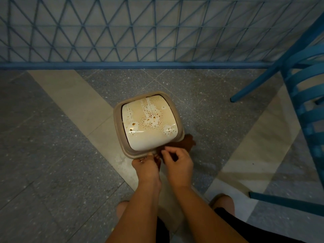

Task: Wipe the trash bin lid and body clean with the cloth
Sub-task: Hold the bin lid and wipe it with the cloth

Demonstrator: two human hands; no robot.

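Note:
A small trash bin stands on the floor, seen from above, with a taupe rim (117,116). Its white swing lid (149,139) is streaked and spotted with brown stains. A dark brown cloth (187,142) lies bunched against the bin's near right corner and runs in between my hands. My left hand (146,168) pinches at the near rim, its fingers closed on the cloth's edge. Just to the right, my right hand (178,163) also has its fingertips closed on the cloth. The bin's body is hidden beneath the lid.
A blue lattice fence (122,32) with a low rail runs across the back. A blue slatted chair (306,111) stands at the right, one leg reaching toward the bin. The floor is grey speckled tile with beige bands (78,102). My knees show at the bottom.

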